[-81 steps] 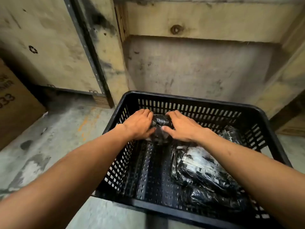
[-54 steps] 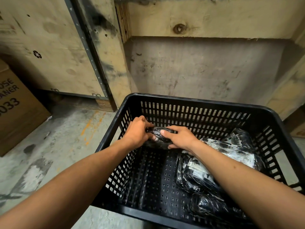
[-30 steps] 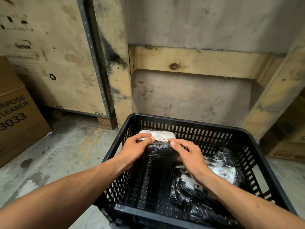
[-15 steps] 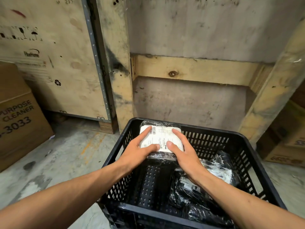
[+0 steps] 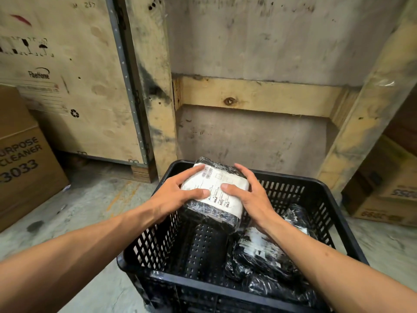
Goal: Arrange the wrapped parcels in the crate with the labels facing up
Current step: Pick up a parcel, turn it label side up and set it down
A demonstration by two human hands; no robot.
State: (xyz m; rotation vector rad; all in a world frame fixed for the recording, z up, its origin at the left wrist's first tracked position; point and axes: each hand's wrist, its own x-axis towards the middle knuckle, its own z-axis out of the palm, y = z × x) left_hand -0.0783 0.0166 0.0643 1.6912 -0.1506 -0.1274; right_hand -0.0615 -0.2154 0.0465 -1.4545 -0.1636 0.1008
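A black slotted plastic crate (image 5: 325,190) stands on the concrete floor in front of me. Both hands hold one black wrapped parcel (image 5: 216,213) above the crate's left half, its white label turned up towards me. My left hand (image 5: 173,197) grips the parcel's left side with the thumb across the label. My right hand (image 5: 250,195) grips its right side, thumb also on the label. Several other wrapped parcels (image 5: 264,256) lie piled in the crate's right half, some with white labels partly showing. The crate's left floor is bare.
A large plywood shipping crate (image 5: 74,86) and a wooden frame (image 5: 257,96) stand close behind the crate. A cardboard box (image 5: 24,163) sits on the floor at the left, another cardboard box (image 5: 388,190) at the right. Bare concrete floor (image 5: 94,204) lies to the left.
Both hands have lifted the parcel from the crate's back left and turned it over, so the white label now faces up. My view has tilted upward.
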